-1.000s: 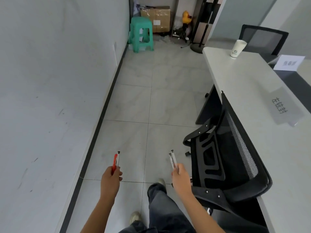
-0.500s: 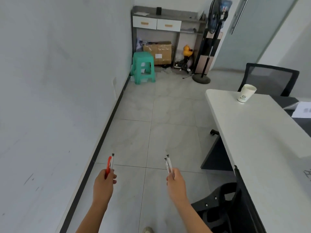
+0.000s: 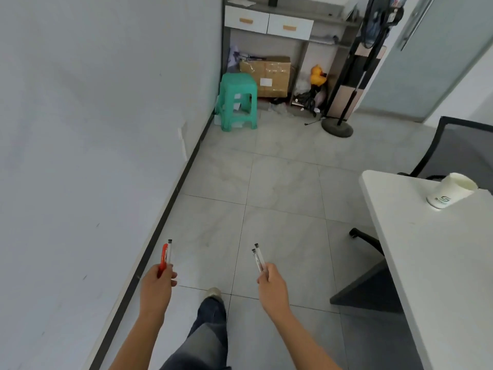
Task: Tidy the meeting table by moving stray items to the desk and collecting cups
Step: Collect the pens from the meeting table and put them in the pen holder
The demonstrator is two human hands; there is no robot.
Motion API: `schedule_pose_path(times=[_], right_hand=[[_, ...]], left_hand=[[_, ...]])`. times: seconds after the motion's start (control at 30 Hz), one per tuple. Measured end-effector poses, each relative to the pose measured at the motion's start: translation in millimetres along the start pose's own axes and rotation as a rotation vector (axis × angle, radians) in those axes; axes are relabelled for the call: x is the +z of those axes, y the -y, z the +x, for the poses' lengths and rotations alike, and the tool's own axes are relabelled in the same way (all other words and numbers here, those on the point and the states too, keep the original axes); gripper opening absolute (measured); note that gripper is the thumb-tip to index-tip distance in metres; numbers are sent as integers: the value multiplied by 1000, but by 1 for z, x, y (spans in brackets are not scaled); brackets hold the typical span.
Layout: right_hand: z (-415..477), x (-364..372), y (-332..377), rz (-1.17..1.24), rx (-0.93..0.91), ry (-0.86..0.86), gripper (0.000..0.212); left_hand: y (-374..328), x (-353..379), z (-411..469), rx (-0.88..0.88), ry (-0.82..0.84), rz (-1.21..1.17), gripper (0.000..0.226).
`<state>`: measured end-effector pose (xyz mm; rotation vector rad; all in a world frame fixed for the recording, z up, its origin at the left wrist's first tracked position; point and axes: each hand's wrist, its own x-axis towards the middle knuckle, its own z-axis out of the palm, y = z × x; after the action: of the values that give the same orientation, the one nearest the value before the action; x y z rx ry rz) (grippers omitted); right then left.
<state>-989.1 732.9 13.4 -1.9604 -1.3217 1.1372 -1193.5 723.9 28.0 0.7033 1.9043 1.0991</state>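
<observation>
My left hand (image 3: 157,287) is closed on two pens, a red one and a clear one (image 3: 166,256), their ends pointing up and forward. Two clear pens (image 3: 258,257) stick up out of my right hand (image 3: 273,285), which grips them the same way. Both hands are held out over the tiled floor, left of the white meeting table (image 3: 432,263). A white paper cup (image 3: 450,192) with a green logo stands near the table's far corner, well right of my right hand. The desk with two white drawers (image 3: 269,22) stands at the far end of the room.
A green plastic stool (image 3: 236,101) stands by the left wall in front of the desk. Under the desk lie a cardboard box (image 3: 266,74) and a yellow duck toy (image 3: 317,74). A standing fan's base (image 3: 337,128) rests to the right. A black mesh chair (image 3: 464,148) sits behind the table.
I have walked forward along the aisle; the desk, stool and cup are closer, and the black chair beside me has passed out of view. Both hands still hold their pens.
</observation>
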Motion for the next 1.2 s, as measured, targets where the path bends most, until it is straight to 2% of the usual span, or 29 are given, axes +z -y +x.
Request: schedule_pose_path(times=[0.1, 0.3, 0.53, 0.67, 1.07, 1.2], right_hand=[[60, 1, 34, -11, -18, -37, 17], [158, -7, 95, 69, 24, -150, 18], [229, 1, 123, 78, 130, -145, 21], [285, 11, 148, 44, 123, -87, 12], [529, 20, 266, 70, 18, 33, 14], [586, 11, 294, 72, 18, 53, 14]], left_hand=[[-39, 18, 65, 8, -7, -27, 28], [-120, 66, 172, 70, 81, -46, 21], [-130, 110, 226, 24, 258, 59, 16], [-145, 122, 271, -17, 218, 76, 17], [-269, 207, 466, 18, 96, 50, 16], [-302, 244, 513, 12, 123, 31, 17]])
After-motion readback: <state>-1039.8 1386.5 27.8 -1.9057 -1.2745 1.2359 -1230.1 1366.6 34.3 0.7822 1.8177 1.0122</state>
